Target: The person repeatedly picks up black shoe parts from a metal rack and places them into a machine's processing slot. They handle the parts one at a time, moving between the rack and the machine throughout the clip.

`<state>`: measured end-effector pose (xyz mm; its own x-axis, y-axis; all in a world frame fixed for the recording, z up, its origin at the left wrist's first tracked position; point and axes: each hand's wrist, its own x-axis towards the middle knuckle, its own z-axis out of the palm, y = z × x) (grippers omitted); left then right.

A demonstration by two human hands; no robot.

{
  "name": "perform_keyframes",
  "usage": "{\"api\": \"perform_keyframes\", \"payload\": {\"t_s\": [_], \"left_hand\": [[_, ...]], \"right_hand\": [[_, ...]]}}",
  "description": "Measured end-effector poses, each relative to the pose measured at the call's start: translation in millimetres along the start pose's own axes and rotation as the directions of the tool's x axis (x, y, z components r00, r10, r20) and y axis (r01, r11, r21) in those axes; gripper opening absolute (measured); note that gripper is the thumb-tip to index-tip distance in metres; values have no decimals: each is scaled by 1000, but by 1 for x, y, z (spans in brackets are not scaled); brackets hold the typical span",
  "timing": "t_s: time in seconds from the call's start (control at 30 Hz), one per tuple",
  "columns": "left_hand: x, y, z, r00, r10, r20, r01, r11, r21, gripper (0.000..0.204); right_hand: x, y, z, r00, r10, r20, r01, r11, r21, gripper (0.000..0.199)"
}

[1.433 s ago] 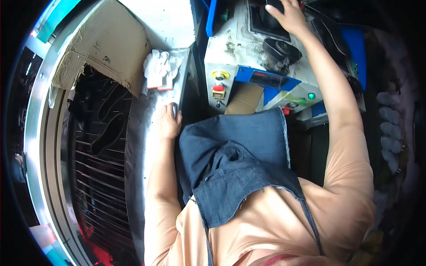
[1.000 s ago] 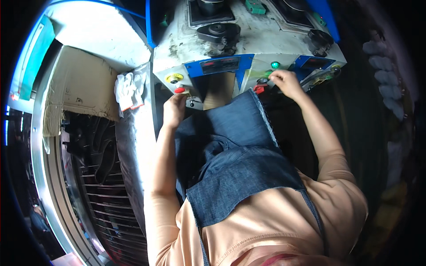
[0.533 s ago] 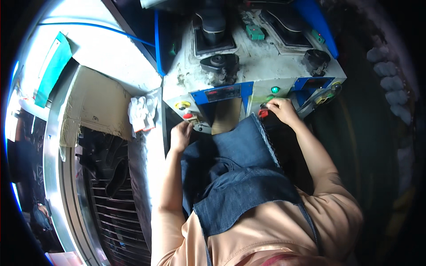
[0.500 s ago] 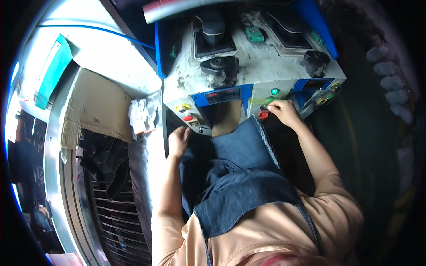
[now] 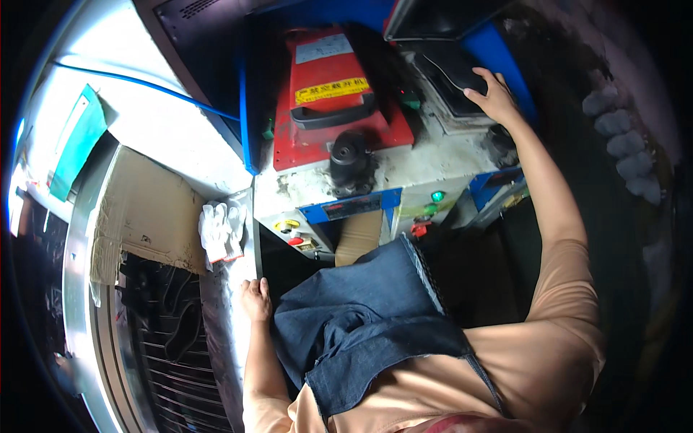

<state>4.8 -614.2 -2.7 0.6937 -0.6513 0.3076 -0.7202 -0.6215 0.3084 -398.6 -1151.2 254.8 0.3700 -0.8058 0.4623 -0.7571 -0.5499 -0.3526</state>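
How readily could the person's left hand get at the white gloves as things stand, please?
Quite readily, it seems: the left hand is at the edge of the pale ledge, just short of the white gloves, with no object visible in between.

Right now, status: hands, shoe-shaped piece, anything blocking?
Right hand at black shoe-shaped piece, thumb and fingers apart, contact unclear. Left hand on metal ledge near white gloves. Red cover alongside, not over piece.

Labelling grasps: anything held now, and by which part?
Left hand: nothing visible. Right hand: at the black shoe-shaped piece; whether it grips can't be told.
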Motion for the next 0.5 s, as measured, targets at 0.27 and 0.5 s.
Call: {"api": "perform_keyframes", "payload": {"t_s": [0.27, 0.5], "left_hand": [[4, 7, -2, 998, -56, 6, 56, 998, -2, 29], [3, 10, 2, 998, -62, -7, 62, 998, -21, 27]], "right_hand": [[86, 28, 51, 926, 276, 257, -211, 944, -255, 112], [83, 54, 34, 937, 305, 167, -345, 881, 325, 85]]}}
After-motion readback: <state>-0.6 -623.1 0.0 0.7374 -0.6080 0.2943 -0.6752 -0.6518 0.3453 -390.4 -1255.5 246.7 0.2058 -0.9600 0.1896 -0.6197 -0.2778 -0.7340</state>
